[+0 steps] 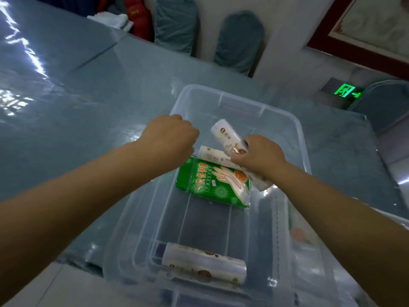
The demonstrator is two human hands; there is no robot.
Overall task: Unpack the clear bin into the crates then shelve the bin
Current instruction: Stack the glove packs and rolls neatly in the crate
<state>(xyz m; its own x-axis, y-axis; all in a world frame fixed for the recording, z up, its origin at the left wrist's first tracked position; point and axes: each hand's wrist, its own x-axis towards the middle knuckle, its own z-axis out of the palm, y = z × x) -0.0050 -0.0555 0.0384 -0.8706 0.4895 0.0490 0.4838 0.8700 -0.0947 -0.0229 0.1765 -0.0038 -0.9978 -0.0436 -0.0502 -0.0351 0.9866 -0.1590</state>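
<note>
A clear plastic bin (296, 134) stands on the blue-grey table. Inside it lie a green pack of disposable gloves (205, 185), a white roll (212, 155) above the pack, and a patterned roll (203, 265) at the near end. My right hand (259, 156) is inside the bin and grips a white roll (224, 135) that tilts up toward the far wall. My left hand (170, 136) hovers with curled fingers over the bin's far left side; what its fingers touch is hidden under the hand.
The glossy blue-grey table (88, 103) stretches to the left and far side. Covered chairs (239, 41) stand beyond the table's far edge. White cloth (110, 19) lies at the far left corner. A green exit sign (345, 90) glows low on the right.
</note>
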